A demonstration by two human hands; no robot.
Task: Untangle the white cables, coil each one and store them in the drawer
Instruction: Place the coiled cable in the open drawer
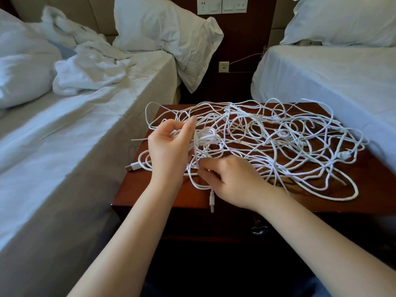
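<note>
A big tangle of white cables (278,142) sprawls over the dark wooden nightstand (158,185). My left hand (169,146) is raised over the left part of the tangle and grips a small coiled bundle of white cable (206,137). My right hand (233,181) is lower, near the front edge, and pinches a strand that runs up to that bundle. One USB plug (132,167) lies at the nightstand's left edge. Another plug end (211,200) hangs over the front edge below my right hand. The drawer front with its metal knob (259,229) is shut below.
A bed with rumpled white sheets (64,125) stands close on the left, a second bed (332,78) on the right. Pillows (162,31) lean at the back. Wall sockets and switches (221,5) sit above the dark headboard panel.
</note>
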